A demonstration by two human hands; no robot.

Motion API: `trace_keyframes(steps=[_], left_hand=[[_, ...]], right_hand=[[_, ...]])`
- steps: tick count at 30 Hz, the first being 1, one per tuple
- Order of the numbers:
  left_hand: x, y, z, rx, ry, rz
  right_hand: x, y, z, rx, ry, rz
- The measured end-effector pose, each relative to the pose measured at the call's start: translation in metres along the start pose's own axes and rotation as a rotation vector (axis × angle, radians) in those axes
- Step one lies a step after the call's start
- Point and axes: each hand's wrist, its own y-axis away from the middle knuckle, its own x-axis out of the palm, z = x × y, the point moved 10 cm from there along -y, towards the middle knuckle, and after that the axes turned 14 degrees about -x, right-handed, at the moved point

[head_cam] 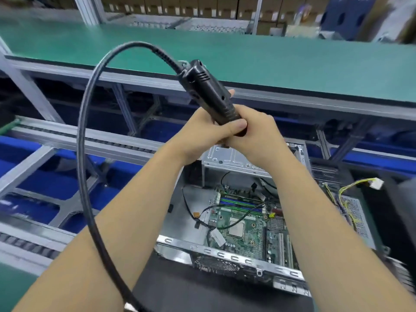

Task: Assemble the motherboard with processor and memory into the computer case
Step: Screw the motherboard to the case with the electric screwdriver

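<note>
Both my hands wrap around a black electric screwdriver [209, 93], held tilted above the open computer case [227, 251]. My left hand [202, 136] grips its lower body with the thumb across the front. My right hand [258, 138] closes around the lower end just beside it. The driver's tip is hidden behind my hands. A thick black cable [83, 140] loops from the tool's top down past my left forearm. The green motherboard [247, 230] lies inside the case, with the silver processor [236, 228] at its centre and memory sticks [240, 202] in slots behind it.
A grey drive cage [227, 157] stands at the case's far end. Yellow power cables with a white connector [376, 183] hang over the perforated power supply [355, 212] on the right. A green-topped shelf [225, 52] runs across behind. Conveyor rails [67, 140] and blue trays lie left.
</note>
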Motion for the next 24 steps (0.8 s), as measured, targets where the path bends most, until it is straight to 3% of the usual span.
trace_keyframes(steps=[4,6,8,10,12,15,17,19,21,24], left_hand=[[-0.020,-0.004,0.013,-0.103,-0.081,0.177],[-0.067,-0.006,0.019,-0.158,-0.018,-0.017],[-0.131,0.002,0.029,-0.240,0.307,-0.324],[-0.184,0.020,0.027,-0.248,0.469,-0.592],[-0.214,0.034,-0.004,-0.155,0.368,-0.782],[-0.192,0.055,-0.085,0.231,-0.006,-0.945],[-0.131,0.067,-0.122,0.505,-0.242,-0.920],[-0.064,0.062,-0.122,0.638,-0.355,-0.745],[-0.015,0.038,-0.087,0.555,-0.431,-0.564],[0.002,-0.004,0.011,0.182,-0.318,-0.434]], right_hand=[[-0.015,0.008,-0.008,0.058,0.138,-0.031],[-0.021,0.016,-0.022,0.146,0.138,-0.093],[-0.026,0.027,-0.038,0.240,0.061,-0.200],[-0.025,0.038,-0.051,0.317,-0.028,-0.286],[-0.017,0.044,-0.060,0.376,-0.108,-0.329],[-0.001,0.049,-0.074,0.464,-0.299,-0.368],[0.007,0.051,-0.080,0.509,-0.383,-0.375],[0.011,0.054,-0.084,0.526,-0.371,-0.366],[0.011,0.056,-0.085,0.515,-0.348,-0.376],[0.004,0.061,-0.086,0.496,-0.364,-0.427]])
